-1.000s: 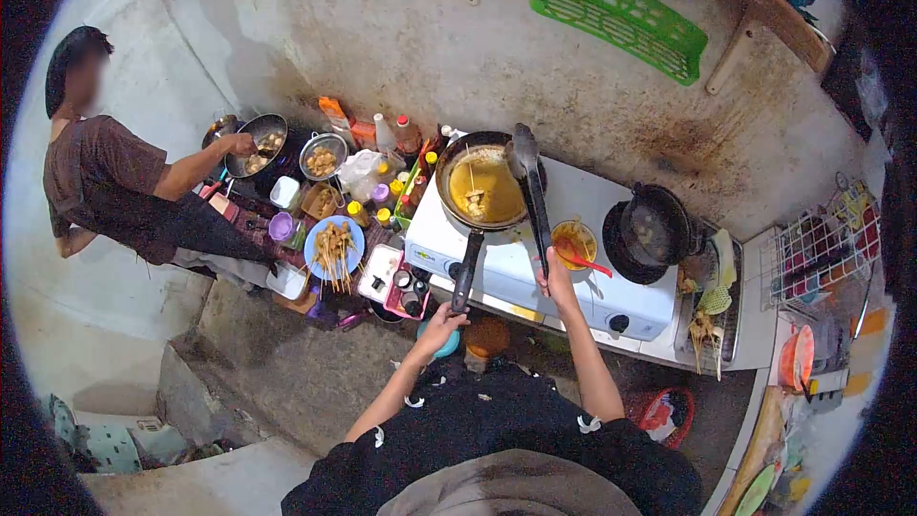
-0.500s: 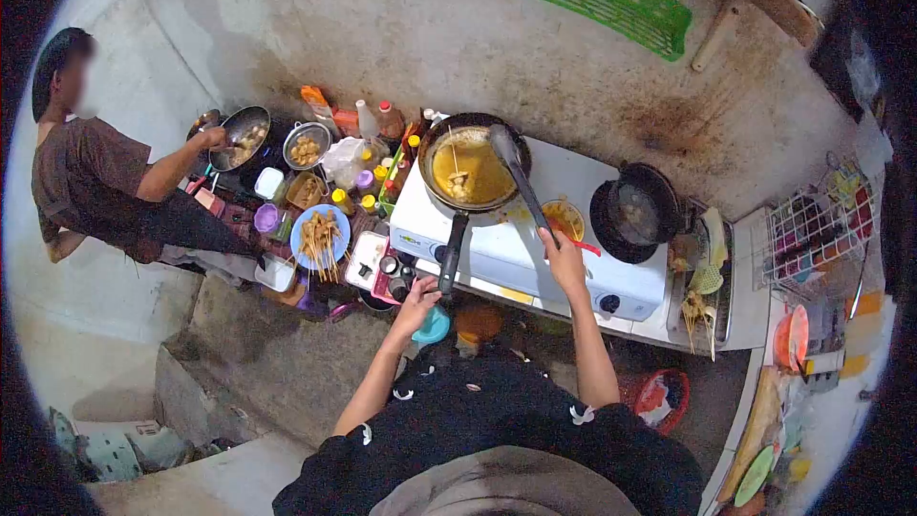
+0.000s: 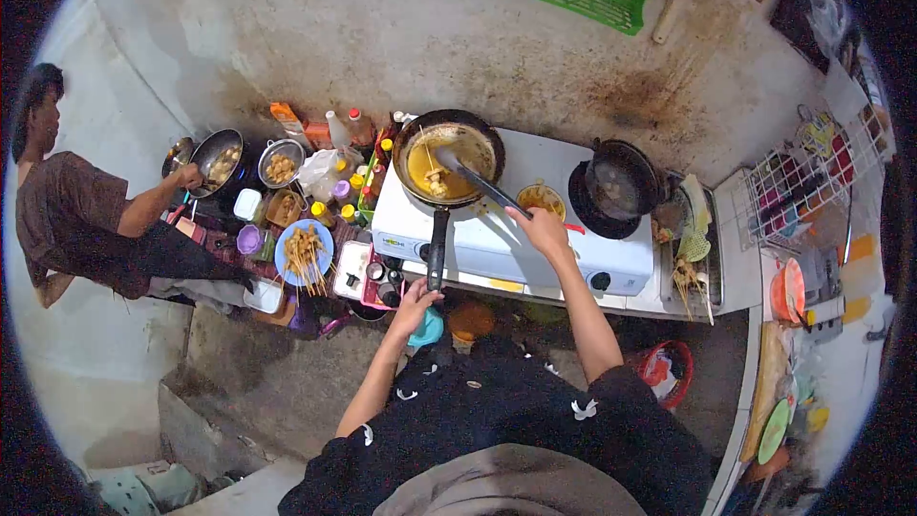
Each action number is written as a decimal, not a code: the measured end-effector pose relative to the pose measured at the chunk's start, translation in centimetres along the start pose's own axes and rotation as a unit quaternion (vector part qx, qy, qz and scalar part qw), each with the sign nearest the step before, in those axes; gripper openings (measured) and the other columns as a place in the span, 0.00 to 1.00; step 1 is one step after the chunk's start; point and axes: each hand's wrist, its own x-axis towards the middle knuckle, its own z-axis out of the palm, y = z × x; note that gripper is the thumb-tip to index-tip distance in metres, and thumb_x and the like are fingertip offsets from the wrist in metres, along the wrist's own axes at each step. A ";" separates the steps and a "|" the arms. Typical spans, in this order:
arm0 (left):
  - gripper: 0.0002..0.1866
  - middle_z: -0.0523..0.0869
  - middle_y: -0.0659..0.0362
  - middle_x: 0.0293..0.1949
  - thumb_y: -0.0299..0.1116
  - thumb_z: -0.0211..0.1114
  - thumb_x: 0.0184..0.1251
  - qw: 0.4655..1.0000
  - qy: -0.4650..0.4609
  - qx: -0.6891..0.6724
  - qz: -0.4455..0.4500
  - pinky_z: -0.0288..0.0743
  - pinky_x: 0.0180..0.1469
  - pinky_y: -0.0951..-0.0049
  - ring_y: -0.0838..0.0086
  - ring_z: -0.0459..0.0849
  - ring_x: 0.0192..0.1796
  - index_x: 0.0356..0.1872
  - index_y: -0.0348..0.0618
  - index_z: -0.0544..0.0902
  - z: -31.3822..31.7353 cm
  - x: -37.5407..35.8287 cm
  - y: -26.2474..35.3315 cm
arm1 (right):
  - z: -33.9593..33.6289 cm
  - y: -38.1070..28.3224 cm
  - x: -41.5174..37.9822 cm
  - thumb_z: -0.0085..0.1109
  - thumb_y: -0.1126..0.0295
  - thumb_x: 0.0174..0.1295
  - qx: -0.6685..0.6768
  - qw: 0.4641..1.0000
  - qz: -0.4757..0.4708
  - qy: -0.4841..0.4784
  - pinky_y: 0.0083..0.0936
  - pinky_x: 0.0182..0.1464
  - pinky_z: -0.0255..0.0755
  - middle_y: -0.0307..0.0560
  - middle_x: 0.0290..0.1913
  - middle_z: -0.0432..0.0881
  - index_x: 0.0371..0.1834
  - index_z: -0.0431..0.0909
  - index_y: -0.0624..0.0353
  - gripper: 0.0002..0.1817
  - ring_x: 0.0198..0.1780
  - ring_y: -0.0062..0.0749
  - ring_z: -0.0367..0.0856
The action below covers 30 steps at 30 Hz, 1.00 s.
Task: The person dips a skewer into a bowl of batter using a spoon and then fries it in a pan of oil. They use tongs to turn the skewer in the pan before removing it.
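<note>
A dark frying pan [image 3: 492, 148] on the left burner holds yellowish liquid. In it lies a skewer of pale food [image 3: 437, 182], its stick pointing toward the back rim. My right hand [image 3: 544, 232] is closed around the handle of a black spatula [image 3: 489, 189], whose head dips into the liquid beside the skewered food. My left hand [image 3: 415, 308] has its fingers on the end of the pan's black handle [image 3: 437, 253]. A bowl of yellow mixture [image 3: 542, 199] sits on the white stove [image 3: 497, 244] near my right hand.
A black wok [image 3: 621, 182] occupies the right burner, with skewers [image 3: 686, 282] beyond it. Left of the stove are sauce bottles, a blue plate [image 3: 323, 256] of skewers and a pink-edged box [image 3: 351, 268]. Further left, a person [image 3: 86, 215] holds another pan [image 3: 218, 162].
The spatula head has moved from the pan's back right edge down into the liquid, close to the skewered food. My left hand stays at the pan handle. The whole view has shifted slightly.
</note>
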 end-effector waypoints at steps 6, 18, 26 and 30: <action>0.17 0.78 0.57 0.39 0.34 0.48 0.62 0.999 -0.035 0.011 0.007 0.65 0.45 0.77 0.76 0.75 0.41 0.50 0.37 0.65 -0.6 1.1 -0.6 | 0.1 -0.3 0.6 0.38 0.33 0.47 0.041 0.999 -0.008 0.019 0.40 0.41 0.67 0.62 0.26 0.76 0.23 0.77 0.66 0.39 0.34 0.52 0.76; 0.13 0.76 0.61 0.34 0.41 0.46 0.64 0.997 -0.062 0.025 -0.025 0.64 0.39 0.80 0.76 0.76 0.38 0.41 0.42 0.67 -0.4 1.3 -0.3 | -0.3 -0.5 1.7 0.38 0.32 0.47 0.025 0.999 -0.002 -0.036 0.39 0.37 0.66 0.64 0.24 0.75 0.19 0.76 0.69 0.41 0.31 0.51 0.76; 0.13 0.78 0.58 0.38 0.37 0.43 0.64 0.994 -0.097 0.051 -0.025 0.63 0.40 0.80 0.77 0.76 0.39 0.46 0.41 0.65 -0.9 1.1 -0.1 | -0.3 0.4 3.2 0.37 0.32 0.46 0.024 0.998 -0.042 -0.035 0.37 0.36 0.67 0.62 0.21 0.75 0.17 0.76 0.66 0.41 0.28 0.50 0.75; 0.13 0.78 0.58 0.40 0.36 0.43 0.64 0.994 -0.099 0.033 -0.009 0.62 0.38 0.81 0.78 0.75 0.38 0.45 0.41 0.65 -0.9 1.2 -0.1 | -1.2 -0.9 2.4 0.37 0.33 0.47 -0.006 0.999 -0.034 -0.013 0.35 0.35 0.67 0.60 0.20 0.75 0.16 0.76 0.66 0.40 0.27 0.48 0.75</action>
